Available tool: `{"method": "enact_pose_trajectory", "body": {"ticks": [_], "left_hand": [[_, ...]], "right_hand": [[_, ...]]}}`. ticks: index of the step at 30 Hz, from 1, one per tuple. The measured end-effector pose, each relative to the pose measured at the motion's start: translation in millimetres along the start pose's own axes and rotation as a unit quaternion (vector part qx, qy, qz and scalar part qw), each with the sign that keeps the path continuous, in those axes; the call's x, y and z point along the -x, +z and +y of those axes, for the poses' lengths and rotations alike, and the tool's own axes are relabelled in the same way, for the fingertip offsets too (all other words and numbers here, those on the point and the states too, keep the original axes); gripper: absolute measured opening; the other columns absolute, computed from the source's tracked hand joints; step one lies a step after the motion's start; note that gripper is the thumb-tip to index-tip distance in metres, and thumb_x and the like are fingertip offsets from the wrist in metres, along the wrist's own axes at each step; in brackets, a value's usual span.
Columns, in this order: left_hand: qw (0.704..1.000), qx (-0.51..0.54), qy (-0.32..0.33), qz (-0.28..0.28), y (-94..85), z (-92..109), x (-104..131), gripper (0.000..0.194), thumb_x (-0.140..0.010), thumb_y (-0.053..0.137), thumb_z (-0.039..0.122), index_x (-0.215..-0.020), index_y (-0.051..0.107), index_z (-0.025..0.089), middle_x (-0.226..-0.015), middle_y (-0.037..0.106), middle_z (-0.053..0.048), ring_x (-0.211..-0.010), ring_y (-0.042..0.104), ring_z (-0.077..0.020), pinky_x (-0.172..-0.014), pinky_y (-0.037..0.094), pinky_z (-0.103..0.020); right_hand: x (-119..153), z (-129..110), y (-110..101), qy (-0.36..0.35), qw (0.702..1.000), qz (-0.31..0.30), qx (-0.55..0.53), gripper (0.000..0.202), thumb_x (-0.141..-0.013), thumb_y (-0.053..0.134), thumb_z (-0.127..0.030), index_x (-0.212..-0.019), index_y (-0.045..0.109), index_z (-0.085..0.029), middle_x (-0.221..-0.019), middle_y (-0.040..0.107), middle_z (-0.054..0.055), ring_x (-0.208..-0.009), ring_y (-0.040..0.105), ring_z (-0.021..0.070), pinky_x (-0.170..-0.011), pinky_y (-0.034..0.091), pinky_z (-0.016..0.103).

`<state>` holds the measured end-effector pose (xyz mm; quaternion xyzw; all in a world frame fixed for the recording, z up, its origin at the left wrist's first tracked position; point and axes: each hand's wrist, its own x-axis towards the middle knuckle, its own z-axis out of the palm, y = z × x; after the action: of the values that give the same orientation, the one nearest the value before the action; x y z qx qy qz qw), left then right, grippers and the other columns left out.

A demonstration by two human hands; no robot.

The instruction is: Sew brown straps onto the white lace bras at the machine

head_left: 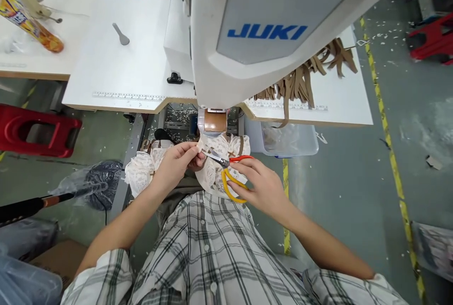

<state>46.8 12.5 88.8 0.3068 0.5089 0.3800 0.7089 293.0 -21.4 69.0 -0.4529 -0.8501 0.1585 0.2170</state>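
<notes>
My right hand (260, 184) has its fingers in the handles of a pair of scissors (223, 162), one handle red and one yellow. The blades point left, toward the fingertips of my left hand (180, 161). There my left thumb and finger pinch the edge of a white lace bra (215, 173) that hangs over my lap below the sewing machine head. The blade tips lie against the fabric by those fingertips; whether they cut it I cannot tell. More white lace pieces (139, 173) with brown straps lie left of my left wrist.
A JUKI sewing machine (269, 21) looms above my hands. Brown fabric strips (297, 83) lie on the table's right wing (347, 102). Below hangs a clear plastic bin (293, 139). A drink bottle (31, 21) lies at the upper left; a red stool (38, 130) stands on the floor.
</notes>
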Motion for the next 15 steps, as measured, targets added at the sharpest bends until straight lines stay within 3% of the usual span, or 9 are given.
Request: {"method": "enact_pose_trajectory", "body": {"ticks": [5,10,15], "left_hand": [[0.996,-0.086,0.003,-0.009,0.8,0.0,4.3,0.024,-0.089,0.057,0.037,-0.083,0.066,0.016,-0.078,0.064,-0.002,-0.065,0.054,-0.0097,-0.06,0.045,-0.021],[0.991,-0.131,0.027,-0.004,-1.1,-1.1,3.1,0.017,-0.088,0.048,0.022,-0.078,0.06,0.017,-0.07,0.056,0.001,-0.061,0.047,-0.0086,-0.058,0.038,-0.02],[0.987,-0.15,0.057,0.004,-6.9,2.5,1.2,0.024,-0.093,0.053,0.038,-0.079,0.055,0.017,-0.067,0.047,0.004,-0.059,0.039,-0.0074,-0.054,0.033,-0.019]], "right_hand": [[-17.5,0.1,8.5,-0.022,1.0,0.007,-0.009,0.037,-0.091,0.064,-0.035,-0.124,0.058,-0.021,-0.112,0.067,0.01,-0.096,0.068,0.0217,-0.074,0.057,0.034],[-21.8,1.1,9.5,-0.029,0.998,-0.018,-0.055,0.034,-0.094,0.061,-0.032,-0.127,0.057,-0.023,-0.112,0.07,0.008,-0.1,0.069,0.0201,-0.076,0.058,0.031],[-9.3,7.1,9.3,0.017,0.992,0.011,-0.123,0.031,-0.09,0.063,-0.027,-0.121,0.06,-0.026,-0.109,0.071,0.006,-0.096,0.069,0.0202,-0.078,0.058,0.032]]}}
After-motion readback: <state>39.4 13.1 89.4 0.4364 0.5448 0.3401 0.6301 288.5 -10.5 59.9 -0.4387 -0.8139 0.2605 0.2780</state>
